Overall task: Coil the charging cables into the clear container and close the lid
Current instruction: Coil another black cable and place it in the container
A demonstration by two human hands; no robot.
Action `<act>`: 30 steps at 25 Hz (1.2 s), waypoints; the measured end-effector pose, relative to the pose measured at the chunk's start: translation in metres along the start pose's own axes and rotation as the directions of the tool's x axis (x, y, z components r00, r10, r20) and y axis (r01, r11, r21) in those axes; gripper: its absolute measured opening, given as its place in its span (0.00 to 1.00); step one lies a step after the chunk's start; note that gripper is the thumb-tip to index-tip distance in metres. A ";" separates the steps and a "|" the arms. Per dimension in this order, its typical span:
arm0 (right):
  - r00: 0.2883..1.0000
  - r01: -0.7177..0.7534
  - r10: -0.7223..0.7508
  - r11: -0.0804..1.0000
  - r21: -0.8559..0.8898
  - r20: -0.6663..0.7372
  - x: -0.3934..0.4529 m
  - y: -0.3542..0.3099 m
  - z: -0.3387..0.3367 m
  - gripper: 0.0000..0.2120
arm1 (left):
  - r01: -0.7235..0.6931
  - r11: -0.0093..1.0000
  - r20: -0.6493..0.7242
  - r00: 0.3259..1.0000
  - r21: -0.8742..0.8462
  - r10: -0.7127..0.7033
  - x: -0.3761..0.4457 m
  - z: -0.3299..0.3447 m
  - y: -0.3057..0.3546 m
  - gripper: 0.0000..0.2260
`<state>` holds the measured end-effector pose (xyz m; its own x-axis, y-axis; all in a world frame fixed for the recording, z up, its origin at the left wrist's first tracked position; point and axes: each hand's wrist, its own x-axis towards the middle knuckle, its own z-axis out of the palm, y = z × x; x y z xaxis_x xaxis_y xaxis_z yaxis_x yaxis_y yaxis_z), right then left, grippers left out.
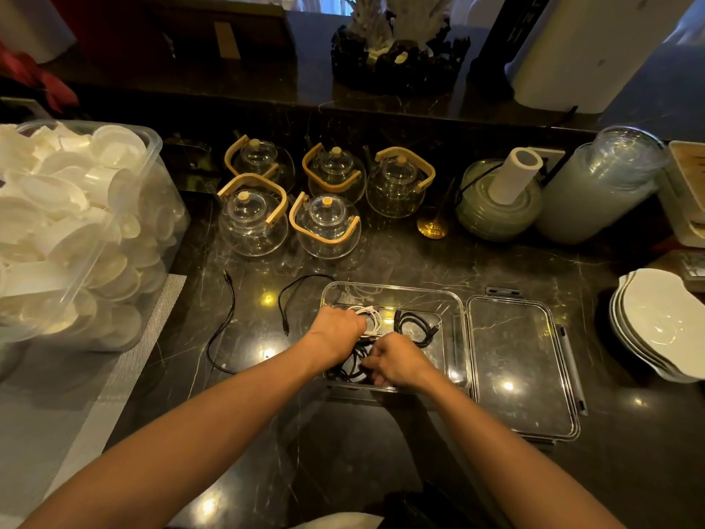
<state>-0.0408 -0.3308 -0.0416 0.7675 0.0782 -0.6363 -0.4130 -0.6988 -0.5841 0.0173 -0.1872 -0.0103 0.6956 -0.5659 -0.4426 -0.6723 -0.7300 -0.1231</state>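
Hands (337, 332) (396, 362) sit close together in the clear container (454, 299), pinching a black cable (351, 370). Release carelessly and you risk it springing uncoiled, fouling the lid (519, 360).

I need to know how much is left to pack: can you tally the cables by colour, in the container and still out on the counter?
Black cables in the container: 2
White cables in the container: 1
Black cables on the counter: 2
Total: 5
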 end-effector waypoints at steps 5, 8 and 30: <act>0.987 0.130 -0.156 0.903 -0.410 -0.030 -0.003 -0.011 -0.002 0.17 | -0.015 0.998 0.006 1.000 0.059 0.015 -0.001 0.009 0.001 0.12; 0.987 0.153 -0.158 0.905 -0.397 0.021 -0.005 -0.002 -0.014 0.21 | -0.031 1.000 -0.034 0.999 0.003 0.031 -0.003 0.008 -0.003 0.12; 0.978 0.151 -0.196 0.899 -0.411 -0.070 -0.025 -0.041 -0.051 0.12 | 0.148 0.588 -0.163 0.883 -0.795 -0.441 -0.095 0.019 -0.105 0.10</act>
<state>-0.0183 -0.3405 0.0238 0.8660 0.1636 -0.4725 -0.0542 -0.9086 -0.4140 0.0170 -0.0499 0.0279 0.9516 -0.2399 -0.1919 -0.0915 -0.8177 0.5683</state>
